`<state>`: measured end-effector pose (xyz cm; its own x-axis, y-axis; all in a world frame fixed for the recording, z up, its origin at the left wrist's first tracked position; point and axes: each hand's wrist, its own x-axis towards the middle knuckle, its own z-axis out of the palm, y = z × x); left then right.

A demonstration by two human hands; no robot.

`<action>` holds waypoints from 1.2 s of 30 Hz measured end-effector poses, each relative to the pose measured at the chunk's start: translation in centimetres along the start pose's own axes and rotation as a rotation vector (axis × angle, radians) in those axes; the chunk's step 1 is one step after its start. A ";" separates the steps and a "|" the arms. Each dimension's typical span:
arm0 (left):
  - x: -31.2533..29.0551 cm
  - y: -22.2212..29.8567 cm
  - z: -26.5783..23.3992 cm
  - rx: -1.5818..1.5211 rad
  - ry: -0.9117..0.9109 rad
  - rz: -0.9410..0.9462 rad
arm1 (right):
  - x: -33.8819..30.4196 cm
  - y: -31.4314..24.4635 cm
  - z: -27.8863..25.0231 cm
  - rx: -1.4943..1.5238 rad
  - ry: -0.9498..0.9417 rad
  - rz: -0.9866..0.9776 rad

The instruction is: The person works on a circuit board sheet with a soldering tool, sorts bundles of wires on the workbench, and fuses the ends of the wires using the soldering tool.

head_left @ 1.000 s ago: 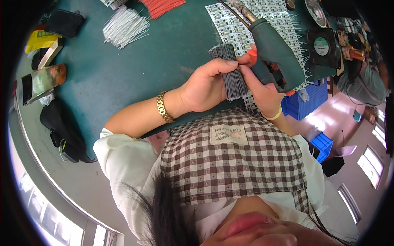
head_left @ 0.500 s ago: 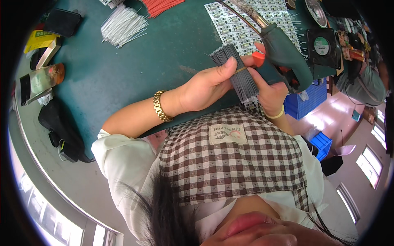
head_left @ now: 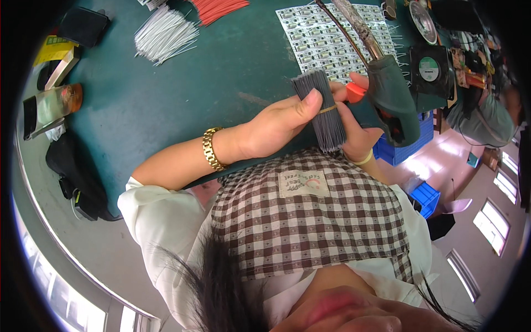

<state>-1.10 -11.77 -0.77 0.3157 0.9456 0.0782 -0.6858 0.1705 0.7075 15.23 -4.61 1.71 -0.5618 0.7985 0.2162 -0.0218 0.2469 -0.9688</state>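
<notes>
Head view, bundle: and here it is, the bundle (head_left: 325, 133) of thin grey wires, up in front of the apron (head_left: 310, 227) at the table's near edge, standing steeper than a second ago, when it leaned further left at its far end.
Band: now in plain sight! A tan band (head_left: 328, 110) crosses the wires at mid-length; a second ago the thumbs covered that spot.
Meaning: the wires look gathered and bound as one bunch, I'd judge, though how tight the band sits I cannot tell.
Left hand: the left hand (head_left: 272, 126) is closed on the bundle from the left, thumb flat across its face, fingers hidden behind.
Right hand: the right hand (head_left: 360, 137) is at the bundle's right side, thumb against it just by the band; the other fingers are partly masked, so how far it is closed I cannot tell.
Tool: the gun-shaped tool (head_left: 391, 91) has swung right and nearer along with the right hand, its red trigger (head_left: 355, 93) beside the fingers, metal barrel pointing far.
Hands: close together, meeting at the bundle between them.
Table: on the green table (head_left: 182, 97), white wires (head_left: 166, 36) and red wires (head_left: 221, 10) lie far left, the board sheet (head_left: 315, 39) far right, under the barrel.
</notes>
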 end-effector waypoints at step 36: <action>-1.0 -0.1 1.5 -0.436 0.119 0.093 | -0.7 0.0 1.8 -0.213 0.054 -0.079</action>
<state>-0.33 -13.13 0.14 0.1793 0.9834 0.0279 -0.9276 0.1595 0.3378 14.19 -6.18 1.36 -0.5198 0.7990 0.3023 0.1144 0.4158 -0.9022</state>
